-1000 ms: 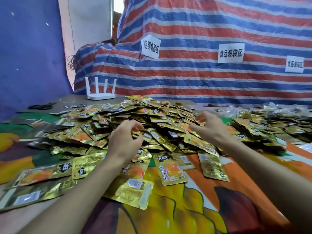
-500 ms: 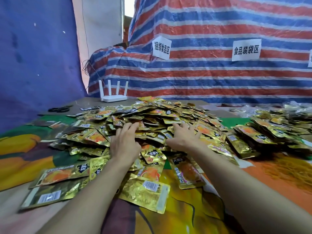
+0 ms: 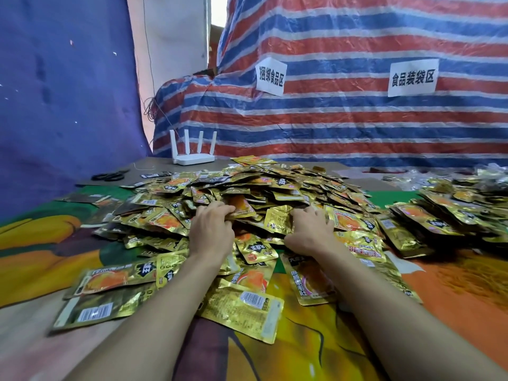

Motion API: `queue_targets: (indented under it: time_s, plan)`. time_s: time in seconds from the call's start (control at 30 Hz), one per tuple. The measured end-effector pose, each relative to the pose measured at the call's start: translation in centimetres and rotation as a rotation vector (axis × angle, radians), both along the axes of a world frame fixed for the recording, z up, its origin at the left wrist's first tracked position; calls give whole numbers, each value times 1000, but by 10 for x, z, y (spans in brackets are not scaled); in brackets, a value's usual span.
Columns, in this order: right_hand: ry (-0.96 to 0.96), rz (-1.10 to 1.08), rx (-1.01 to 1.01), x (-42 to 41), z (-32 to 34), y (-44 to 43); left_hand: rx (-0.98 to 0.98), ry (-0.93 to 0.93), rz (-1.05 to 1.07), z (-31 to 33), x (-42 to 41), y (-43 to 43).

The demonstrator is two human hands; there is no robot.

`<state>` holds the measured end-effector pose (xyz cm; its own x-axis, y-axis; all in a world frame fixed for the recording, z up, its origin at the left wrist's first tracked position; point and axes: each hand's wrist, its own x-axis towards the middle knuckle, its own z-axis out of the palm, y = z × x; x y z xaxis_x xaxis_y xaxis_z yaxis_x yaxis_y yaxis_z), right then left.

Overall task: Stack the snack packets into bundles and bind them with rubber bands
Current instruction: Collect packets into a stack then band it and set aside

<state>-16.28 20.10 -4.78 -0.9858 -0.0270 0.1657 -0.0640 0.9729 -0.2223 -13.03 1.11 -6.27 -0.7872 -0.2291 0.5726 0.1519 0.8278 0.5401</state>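
Note:
A big loose heap of gold snack packets covers the middle of the table. My left hand is dug into the near side of the heap, fingers curled round a packet with an orange picture. My right hand lies a little to the right, its fingers curled over a gold packet seen from the back. More packets lie flat in front of my wrists. No rubber band shows in either hand.
A second pile of packets sits at the right. A white router and black scissors are at the back left. A striped tarp with paper labels rises behind the table, which has a colourful cloth.
Both hands have pushed forward and closer together into the heap, and their fingers have curled round packets. The view has shifted closer to the pile.

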Motion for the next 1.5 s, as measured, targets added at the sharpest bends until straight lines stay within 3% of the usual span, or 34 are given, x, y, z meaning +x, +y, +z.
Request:
queue_targets:
  time_s: [0.13,0.27,0.4,0.5,0.6,0.77,0.93,1.1,1.2,1.33,1.5]
  plan:
    - [81,27,7,9,1,-1,-93,139,24,7,5,2]
    - [214,80,-129,16,8,7,-105,297,-34,12,8,3]
    - [316,95,-411,17,15,13,-77,523,11,21,10,5]
    - [441,143,-696,19,22,13,115,623,-112,26,13,4]
    - [450,229,-963,28,28,6,296,585,-245,28,16,5]
    - [194,418,-1203,41,28,-15,614,414,-392,26,15,15]
    - [-5,548,-1191,41,15,-33,1056,235,-418,23,4,16]
    - [-58,611,-1027,43,8,-33,1283,226,-467,26,3,14]
    - [-3,575,-1103,36,5,-30,1328,180,-581,29,7,15]
    - [-68,468,-1321,33,4,-25,1230,-5,-692,27,11,14]
    - [-70,423,-1480,26,0,-23,988,-21,-514,16,7,16]
